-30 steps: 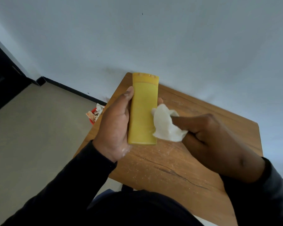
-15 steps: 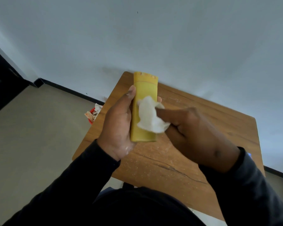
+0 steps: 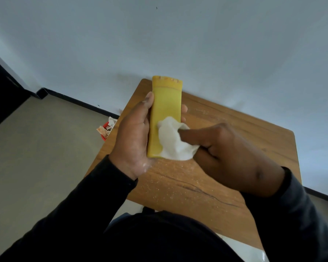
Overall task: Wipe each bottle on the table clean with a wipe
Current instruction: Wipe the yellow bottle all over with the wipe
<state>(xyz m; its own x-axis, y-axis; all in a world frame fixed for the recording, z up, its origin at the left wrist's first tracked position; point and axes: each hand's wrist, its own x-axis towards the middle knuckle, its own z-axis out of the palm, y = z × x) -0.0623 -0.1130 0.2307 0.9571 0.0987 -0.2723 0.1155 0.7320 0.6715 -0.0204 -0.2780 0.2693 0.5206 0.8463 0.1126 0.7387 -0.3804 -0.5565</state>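
Note:
A flat yellow bottle (image 3: pixel 166 106) is held above the wooden table (image 3: pixel 235 133), its cap end pointing away from me. My left hand (image 3: pixel 133 137) grips it along its left edge, thumb on the front and fingertips showing at its right edge. My right hand (image 3: pixel 231 157) presses a crumpled white wipe (image 3: pixel 173 142) against the lower right part of the bottle's front face. No other bottle shows on the table.
The small wooden table stands against a pale wall and has a dark crack and fine crumbs on its near part. A red bin (image 3: pixel 107 127) with crumpled paper sits on the floor at the table's left. A dark doorway lies far left.
The wipe has slid across the bottle's front, from its right edge up onto the face, then down to the lower part. My left hand keeps the bottle in place.

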